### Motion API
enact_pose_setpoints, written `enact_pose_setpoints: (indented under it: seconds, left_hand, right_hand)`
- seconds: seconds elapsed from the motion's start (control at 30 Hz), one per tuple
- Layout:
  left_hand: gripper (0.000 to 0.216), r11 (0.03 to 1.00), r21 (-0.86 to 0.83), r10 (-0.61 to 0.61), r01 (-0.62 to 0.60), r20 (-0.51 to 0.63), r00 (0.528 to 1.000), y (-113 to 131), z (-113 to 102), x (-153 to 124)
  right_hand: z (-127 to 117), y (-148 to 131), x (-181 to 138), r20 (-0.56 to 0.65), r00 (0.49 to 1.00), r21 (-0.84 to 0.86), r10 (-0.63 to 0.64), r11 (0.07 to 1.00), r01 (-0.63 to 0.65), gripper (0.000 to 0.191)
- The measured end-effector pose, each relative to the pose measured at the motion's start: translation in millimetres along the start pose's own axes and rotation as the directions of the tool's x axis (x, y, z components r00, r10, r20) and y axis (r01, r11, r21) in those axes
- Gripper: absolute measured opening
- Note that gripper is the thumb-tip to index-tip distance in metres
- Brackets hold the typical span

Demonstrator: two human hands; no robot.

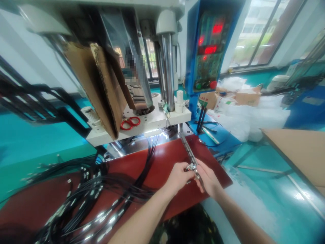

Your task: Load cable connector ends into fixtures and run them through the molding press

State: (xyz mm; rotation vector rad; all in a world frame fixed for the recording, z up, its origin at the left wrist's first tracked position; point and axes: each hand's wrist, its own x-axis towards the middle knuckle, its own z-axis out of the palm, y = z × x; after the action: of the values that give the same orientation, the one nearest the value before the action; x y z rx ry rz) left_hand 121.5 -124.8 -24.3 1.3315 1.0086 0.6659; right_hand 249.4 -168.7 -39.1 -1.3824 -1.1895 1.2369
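Observation:
A long, narrow metal bar (187, 148) with notches or holes along it slants over the red-brown board. Its near end lies in my right hand (209, 181), whose fingers are wrapped round it from the right and below. From the left, my left hand (179, 177) pinches at small shiny metal pieces (193, 167) on the bar's near end. Their exact kind is too blurred to tell. Left of my hands, black cables (146, 171) with pale ends run across the board, and some reach up to the press's bright metal bed.
The red-brown board (167, 162) fronts a white press (162, 120) with steel columns. Red-handled scissors (130, 123) and cardboard (106, 91) rest on it. A blue control box (209, 47) shows red digits. Tools (210, 135) lie on a blue shelf; a brown-topped table (299, 149) stands right.

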Motion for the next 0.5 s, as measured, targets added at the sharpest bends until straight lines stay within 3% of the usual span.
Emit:
enact_pose_setpoints:
  seconds: [0.2, 0.37, 0.5]
  left_hand:
    - [0.015, 0.999, -0.032, 0.017, -0.017, 0.004, 1.0, -2.3, -2.2, -0.5]
    - [0.011, 0.99, -0.015, 0.135, -0.138, -0.133, 0.982, 2.2, -9.6, 0.9]
    - [0.014, 0.999, -0.019, 0.023, -0.025, -0.107, 0.994, 7.5, -8.4, 2.0]
  right_hand:
    - [5.8, 4.8, 1.0, -0.047, 0.999, -0.028, -0.029, 0.999, 0.027, 0.05]
    - [4.5, 3.1, -0.6, -0.087, 0.996, 0.086, 0.0, 0.996, 0.008, 0.051]
    - [2.6, 2.4, -2.8, -0.099, 0.995, 0.122, 0.016, 0.993, -0.004, 0.053]
